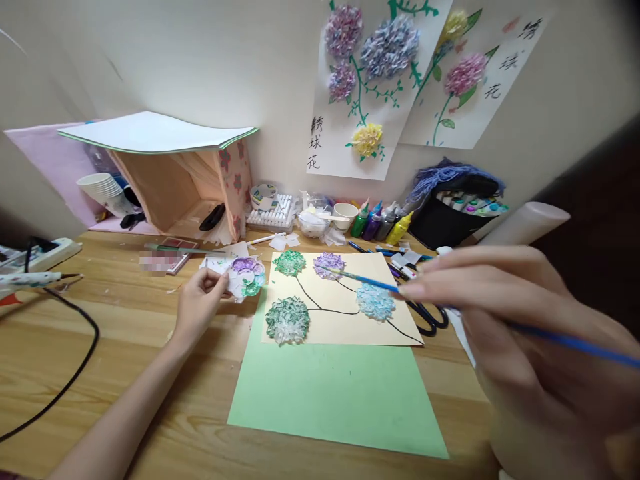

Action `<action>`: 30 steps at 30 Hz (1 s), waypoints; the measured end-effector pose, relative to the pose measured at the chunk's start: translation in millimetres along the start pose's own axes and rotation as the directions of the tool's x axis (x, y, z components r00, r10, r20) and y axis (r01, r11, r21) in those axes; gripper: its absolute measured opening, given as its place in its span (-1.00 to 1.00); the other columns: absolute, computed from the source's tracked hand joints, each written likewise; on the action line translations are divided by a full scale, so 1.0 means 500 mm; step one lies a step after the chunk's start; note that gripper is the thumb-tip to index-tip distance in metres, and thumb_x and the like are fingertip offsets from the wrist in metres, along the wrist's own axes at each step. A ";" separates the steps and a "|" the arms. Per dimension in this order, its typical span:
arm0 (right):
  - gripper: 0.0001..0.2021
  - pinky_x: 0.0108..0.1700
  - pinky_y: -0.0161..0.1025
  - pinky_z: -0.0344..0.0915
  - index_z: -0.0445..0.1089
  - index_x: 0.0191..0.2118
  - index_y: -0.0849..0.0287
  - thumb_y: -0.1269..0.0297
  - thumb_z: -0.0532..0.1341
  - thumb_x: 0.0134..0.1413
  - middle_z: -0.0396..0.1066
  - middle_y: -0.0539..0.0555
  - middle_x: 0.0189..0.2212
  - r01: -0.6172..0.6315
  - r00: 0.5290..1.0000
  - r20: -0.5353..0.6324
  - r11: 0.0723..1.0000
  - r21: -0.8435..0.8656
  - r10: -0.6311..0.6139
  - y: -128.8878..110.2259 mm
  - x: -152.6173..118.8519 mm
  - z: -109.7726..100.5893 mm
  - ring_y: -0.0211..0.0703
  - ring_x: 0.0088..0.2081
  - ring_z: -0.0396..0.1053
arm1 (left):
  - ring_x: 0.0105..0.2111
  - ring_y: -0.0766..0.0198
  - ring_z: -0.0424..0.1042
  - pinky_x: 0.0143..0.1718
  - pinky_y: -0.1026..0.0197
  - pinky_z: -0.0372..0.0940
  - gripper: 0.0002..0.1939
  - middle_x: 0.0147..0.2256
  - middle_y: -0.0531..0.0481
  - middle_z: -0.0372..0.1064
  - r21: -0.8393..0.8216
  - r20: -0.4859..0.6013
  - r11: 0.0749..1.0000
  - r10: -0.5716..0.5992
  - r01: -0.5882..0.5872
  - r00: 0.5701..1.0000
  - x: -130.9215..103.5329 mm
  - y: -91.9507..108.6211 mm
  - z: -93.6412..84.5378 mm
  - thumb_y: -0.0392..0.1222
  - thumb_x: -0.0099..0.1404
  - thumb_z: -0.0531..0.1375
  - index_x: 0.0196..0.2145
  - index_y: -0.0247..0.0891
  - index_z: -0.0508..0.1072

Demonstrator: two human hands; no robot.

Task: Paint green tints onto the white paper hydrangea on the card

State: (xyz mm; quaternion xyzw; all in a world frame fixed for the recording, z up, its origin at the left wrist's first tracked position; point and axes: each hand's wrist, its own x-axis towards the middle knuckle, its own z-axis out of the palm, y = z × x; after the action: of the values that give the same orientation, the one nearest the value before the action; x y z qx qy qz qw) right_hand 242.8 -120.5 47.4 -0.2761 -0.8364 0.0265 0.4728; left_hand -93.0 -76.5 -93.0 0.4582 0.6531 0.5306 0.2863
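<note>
My right hand (520, 333) is closed round a blue paintbrush (373, 283), whose tip is over or at the purple paper flower (327, 266); contact cannot be made out. My left hand (203, 300) pinches the edge of a small flower-shaped paint palette (245, 279) with purple and green paint in its wells. A cream sheet (330, 331) carries the purple flower, a light blue flower (376, 302), a green flower (289, 263) and a dark green and white flower (288, 320), with black stem lines drawn between them. Under that sheet lies light green paper (335, 393).
Paint bottles (380, 223), a paper cup (346, 215) and a white keyboard (273, 213) stand along the wall. Black-handled scissors (427, 317) lie right of the sheet. A cardboard box (233, 180) is at back left, a black cable (83, 313) at left. Flower pictures (360, 100) hang above.
</note>
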 end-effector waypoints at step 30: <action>-0.78 -0.02 -0.13 0.33 0.40 -0.13 0.15 0.46 0.07 0.19 0.50 0.09 -0.23 -0.088 0.902 0.431 0.978 0.187 -0.001 0.082 -0.047 0.230 -0.09 -0.01 0.29 | -0.54 0.35 0.42 -0.49 0.32 0.35 -0.76 -0.56 0.12 0.31 -0.074 0.127 0.996 0.058 -0.049 0.990 -0.056 0.018 0.030 -0.09 0.20 0.23 -0.51 -0.23 0.27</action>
State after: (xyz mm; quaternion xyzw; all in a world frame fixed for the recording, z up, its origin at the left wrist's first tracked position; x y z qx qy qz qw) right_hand 177.6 -72.7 -46.8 -0.2328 -0.9064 0.1818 0.3020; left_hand -65.6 -95.3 -91.5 0.4985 0.6016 0.5302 0.3294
